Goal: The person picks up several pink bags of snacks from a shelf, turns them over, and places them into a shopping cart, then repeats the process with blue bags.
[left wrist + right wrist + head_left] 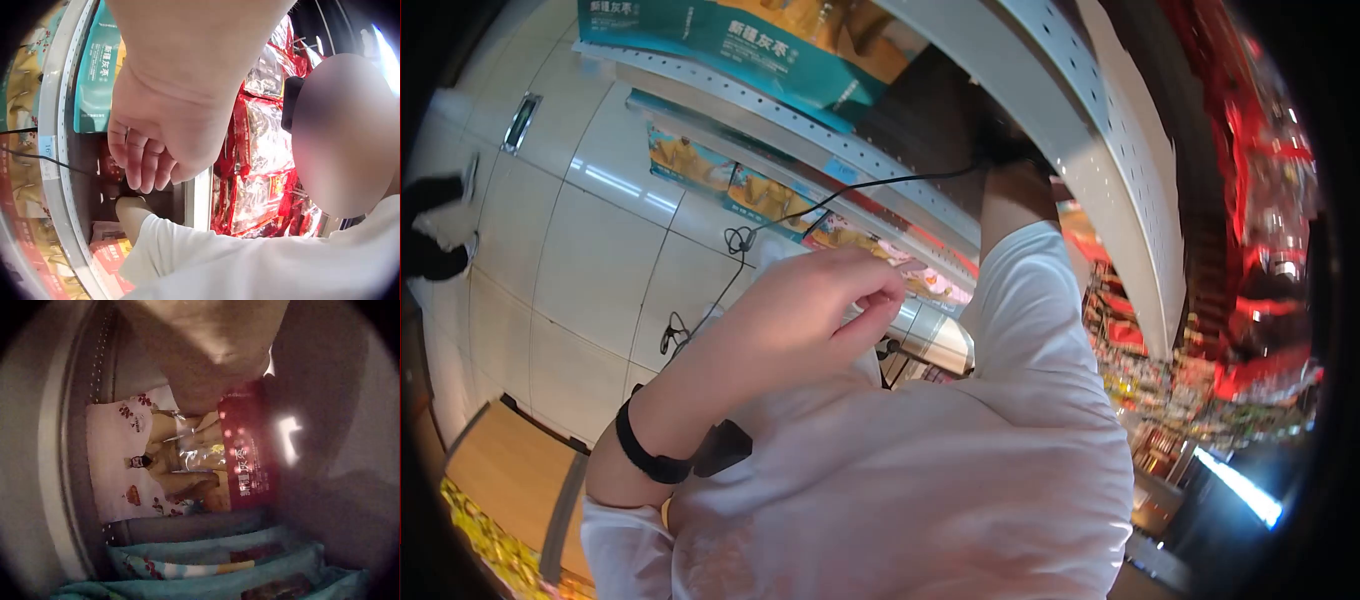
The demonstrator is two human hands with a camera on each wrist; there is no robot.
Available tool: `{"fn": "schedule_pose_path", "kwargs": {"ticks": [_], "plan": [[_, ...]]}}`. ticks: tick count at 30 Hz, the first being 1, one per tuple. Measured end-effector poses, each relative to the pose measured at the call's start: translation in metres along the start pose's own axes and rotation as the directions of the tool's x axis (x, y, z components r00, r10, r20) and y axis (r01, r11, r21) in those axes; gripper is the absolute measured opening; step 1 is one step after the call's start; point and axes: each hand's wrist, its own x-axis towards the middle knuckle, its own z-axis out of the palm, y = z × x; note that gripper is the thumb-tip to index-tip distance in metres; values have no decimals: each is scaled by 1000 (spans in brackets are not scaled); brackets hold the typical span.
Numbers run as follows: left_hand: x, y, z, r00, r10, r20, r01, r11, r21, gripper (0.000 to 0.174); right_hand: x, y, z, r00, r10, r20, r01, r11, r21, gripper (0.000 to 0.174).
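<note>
My left hand (810,300), wearing a black wrist strap, hangs in front of my shirt with loosely bent fingers and nothing in it. In the left wrist view its fingers (149,165) dangle before the shelf. My right arm (1022,205) reaches deep into a shelf compartment, where the head view loses the hand in shadow. The right wrist view shows my right hand (215,362) at the upper edge of a pink and red bag of dried dates (187,456). Its fingers are hidden, and I cannot tell whether they grip the bag. Teal bags (219,565) stand beside it.
White perforated shelf edges (1090,120) surround my right arm. Teal date bags (750,55) sit on the shelf. A black cable (880,183) crosses in front. Red packs (262,150) hang nearby. Another person (440,230) stands on the tiled floor, near a cardboard box (515,470).
</note>
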Motion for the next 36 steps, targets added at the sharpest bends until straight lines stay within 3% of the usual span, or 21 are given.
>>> {"fn": "schedule_pose_path", "kwargs": {"ticks": [7,11,14,16,18,21,24,27,29,31,33,36], "plan": [[21,-11,-1,994,-33,-101,39,997,63,8,77,-13,41,990,-79,121,82,996,-20,23],[28,-8,0,995,-28,-94,34,997,69,8,54,-24,37,944,-298,139,308,950,-58,24],[30,-5,2,997,-3,-83,7,999,44,7,-6,-18,4,779,-606,162,625,772,-117,25],[29,-5,4,1000,-1,-28,2,1000,26,7,-69,-12,-43,581,-778,237,814,561,-153,26],[25,-2,8,1000,-4,19,4,1000,12,8,-111,-5,-79,399,-853,337,913,337,-230,27],[14,4,13,996,-4,88,5,1000,-9,9,-104,-9,-94,257,-866,428,905,60,-421,28],[3,9,18,990,21,142,-26,999,27,10,-105,-16,-106,179,-879,442,832,-105,-545,29],[-12,12,25,978,6,207,-16,999,43,12,-114,-11,-115,195,-891,409,753,-131,-644,30],[-22,12,27,974,7,225,-15,999,36,12,-117,-3,-114,251,-907,338,745,-42,-666,31],[-35,10,31,967,-29,254,16,999,50,14,-111,13,-115,357,-911,207,801,184,-569,34],[-46,11,30,966,-51,252,37,997,61,14,-102,44,-112,521,-851,61,740,415,-529,35],[-51,11,28,966,-111,234,91,991,95,14,-123,62,-111,796,-592,-124,485,748,-454,37]]}}
